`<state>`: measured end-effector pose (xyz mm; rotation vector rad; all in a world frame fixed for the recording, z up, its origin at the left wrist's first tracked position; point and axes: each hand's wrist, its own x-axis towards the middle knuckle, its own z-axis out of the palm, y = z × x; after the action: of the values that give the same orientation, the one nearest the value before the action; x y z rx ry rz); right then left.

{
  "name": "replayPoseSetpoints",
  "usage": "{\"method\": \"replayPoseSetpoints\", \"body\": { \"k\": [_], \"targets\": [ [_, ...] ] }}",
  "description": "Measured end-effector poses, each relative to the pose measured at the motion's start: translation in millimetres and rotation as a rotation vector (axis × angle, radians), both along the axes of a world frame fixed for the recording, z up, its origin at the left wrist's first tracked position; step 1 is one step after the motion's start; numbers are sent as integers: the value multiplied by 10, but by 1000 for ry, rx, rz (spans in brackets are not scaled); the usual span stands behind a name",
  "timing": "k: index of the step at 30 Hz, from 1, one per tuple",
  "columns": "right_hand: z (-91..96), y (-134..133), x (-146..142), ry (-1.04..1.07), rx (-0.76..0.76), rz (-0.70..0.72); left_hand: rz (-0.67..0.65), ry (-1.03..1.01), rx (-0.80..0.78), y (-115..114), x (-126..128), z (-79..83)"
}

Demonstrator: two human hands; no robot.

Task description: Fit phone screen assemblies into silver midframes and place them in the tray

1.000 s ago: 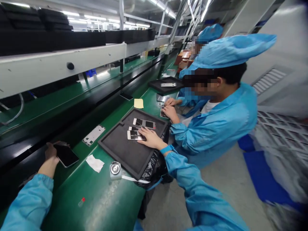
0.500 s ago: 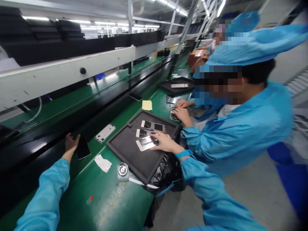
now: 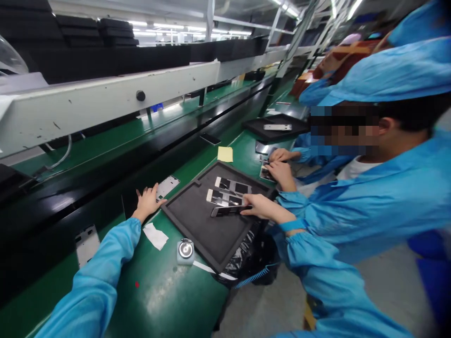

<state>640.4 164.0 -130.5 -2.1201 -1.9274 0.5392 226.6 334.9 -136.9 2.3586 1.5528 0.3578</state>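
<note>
My right hand [image 3: 260,207] grips a phone part [image 3: 225,211] by its right end, tilted on edge above the black foam tray [image 3: 192,225]. Behind it, two white-ended phone parts [image 3: 225,196] with dark panels lie side by side in the tray. My left hand [image 3: 148,203] is open, fingers spread, at the near end of a white phone housing [image 3: 168,186]; whether it touches the housing is unclear. A dark phone [image 3: 128,204] lies partly hidden behind this hand. Left of my forearm is another white phone housing [image 3: 88,246].
A crumpled white paper [image 3: 155,236] and a small round-topped device [image 3: 185,251] lie on the green bench [image 3: 162,295]. Yellow notes [image 3: 225,154] and a dark phone [image 3: 210,139] are beyond the tray. At right, a co-worker's hands [image 3: 282,169] handle a phone; a black bag [image 3: 260,263] hangs below.
My left hand has moved right, from the dark phone to the white housing. My right hand has tipped its phone part from nearly flat onto its edge. The view has shifted left.
</note>
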Motion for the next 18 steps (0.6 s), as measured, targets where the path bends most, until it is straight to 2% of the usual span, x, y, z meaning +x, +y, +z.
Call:
{"method": "replayPoseSetpoints", "body": {
  "k": [2,5,7,10,13,15,17,18],
  "targets": [
    [-12,-137,11,112,37,-20,-8,-72,19,40,54,-1],
    [-4,-255,-28,277,170,-97,31,-251,55,65,15,75],
    [38,-272,-101,383,299,-172,89,-421,98,41,-115,182],
    [165,-218,-299,534,553,-296,218,-749,197,-100,-438,386],
    [360,-129,-621,684,821,-401,329,-1116,261,-408,-796,592],
    [520,-116,-908,768,944,-428,343,-1310,242,-703,-990,730],
    [690,-176,-1255,863,999,-390,346,-1489,142,-1043,-1132,875],
    [772,-231,-1449,927,992,-340,369,-1603,36,-1220,-1184,947]
  ]
}}
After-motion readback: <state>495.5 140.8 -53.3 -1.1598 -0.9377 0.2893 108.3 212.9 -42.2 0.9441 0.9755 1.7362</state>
